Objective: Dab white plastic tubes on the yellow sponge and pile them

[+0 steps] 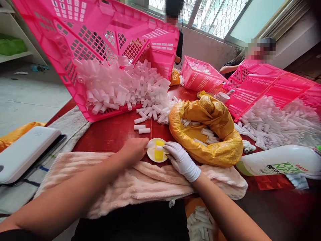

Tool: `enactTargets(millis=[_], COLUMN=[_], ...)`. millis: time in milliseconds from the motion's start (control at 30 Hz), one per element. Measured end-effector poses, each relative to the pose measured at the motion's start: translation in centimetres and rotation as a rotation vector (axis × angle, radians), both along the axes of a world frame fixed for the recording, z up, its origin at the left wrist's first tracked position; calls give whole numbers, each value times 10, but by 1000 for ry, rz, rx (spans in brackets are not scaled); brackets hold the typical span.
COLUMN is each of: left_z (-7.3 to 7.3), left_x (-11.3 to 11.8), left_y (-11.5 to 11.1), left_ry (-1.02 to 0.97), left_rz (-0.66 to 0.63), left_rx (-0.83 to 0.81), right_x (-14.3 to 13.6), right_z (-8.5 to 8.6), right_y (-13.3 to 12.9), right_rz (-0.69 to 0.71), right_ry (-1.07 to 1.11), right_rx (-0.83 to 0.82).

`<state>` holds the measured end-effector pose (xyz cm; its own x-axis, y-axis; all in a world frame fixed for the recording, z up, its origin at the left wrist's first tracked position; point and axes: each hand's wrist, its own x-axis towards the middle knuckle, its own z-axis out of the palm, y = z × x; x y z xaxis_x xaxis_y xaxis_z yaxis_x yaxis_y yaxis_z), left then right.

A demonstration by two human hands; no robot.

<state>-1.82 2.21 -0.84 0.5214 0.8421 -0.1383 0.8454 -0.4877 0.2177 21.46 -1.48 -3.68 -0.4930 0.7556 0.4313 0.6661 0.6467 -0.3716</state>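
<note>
A small white dish (151, 155) with a yellow block or pad (158, 155) in it stands in front of me on the red table. My left hand (134, 150) is bare and closed at the dish's left rim, pinching a short white plastic tube (151, 144). Over the yellow block shows a pale tube end (159, 147); whether it belongs to the same tube I cannot tell. From the right, my right hand (182, 160), in a white glove, pinches at this pale piece with its fingertips. Both wrists are near a pink towel (112, 187).
A tilted pink crate (160, 62) spills white tubes (140, 87) ahead. Right of the dish sits a rolled-down yellow sack (215, 150) holding several tubes. Beyond are a white bottle (276, 160), more pink crates (200, 75) and two people. A white power bank (30, 150) lies left.
</note>
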Motion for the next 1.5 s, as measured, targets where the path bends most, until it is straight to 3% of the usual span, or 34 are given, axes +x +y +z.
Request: enactTargets(millis=[100,233,433,667,733,867,967,1067,1200,1333,1400,1500], left_z=[0,1,1,4,4,3,4,6,5,2,2,4], left_x=[0,0,0,1,1,0,0,0,-1,-1,-1,1], left_y=[0,0,0,-1,-1,-1,-1,-2,-2,-2,-4,-8], left_ry=[-17,-21,4,12,10,-10,-4,6,12,-34,-98,-158], left_rz=[8,8,10,22,27,15,-6,-20,-20,-19,-10,-5], left_rx=[-1,-2,11,-6,-9,-4,21,41,46,73,149,208], right_x=[2,5,4,6,6,3,-1,-5,-8,-7,-9,-15], right_z=[-1,-1,4,4,2,-1,1,5,7,12,18,27], right_y=[-4,-9,-14,-30,-33,-24,-6,9,12,-4,-14,-22], right_rz=[-80,7,-10,93,76,-243,-441,-573,-576,-412,-352,-351], right_ry=[-10,-50,-104,-155,6,480,542,597,668,666,764,969], right_rx=[7,79,118,264,175,-311,-651,-789,-783,-566,-479,-517])
